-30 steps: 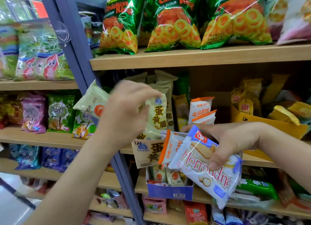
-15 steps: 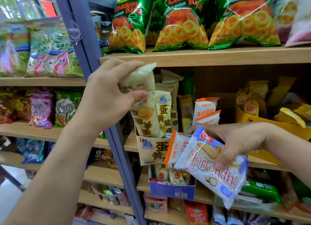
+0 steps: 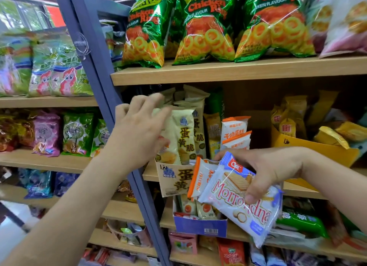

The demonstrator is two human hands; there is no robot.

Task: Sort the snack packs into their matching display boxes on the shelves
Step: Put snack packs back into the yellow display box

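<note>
Head view: left hand (image 3: 139, 134) has its fingers spread, touching the cream pack (image 3: 183, 134) that stands in its cream display box (image 3: 172, 179) on the shelf (image 3: 297, 189). A careless brush could tip it out. Right hand (image 3: 274, 172) grips wafer pack (image 3: 238, 204) plus orange-edged pack (image 3: 201, 179), which looks barely pinched and may slip.

12 o'clock: green snack bags (image 3: 204, 27) read "Chicken", "FLAVOUR". Centre: cream packs (image 3: 185, 138) read "蛋黄脆". 5 o'clock: wafer pack (image 3: 238, 202) reads "Morrondna".

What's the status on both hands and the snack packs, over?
Left hand open, fingers on cream pack in its box. Right hand grips wafer pack and orange-edged pack. Nothing blocking.
</note>
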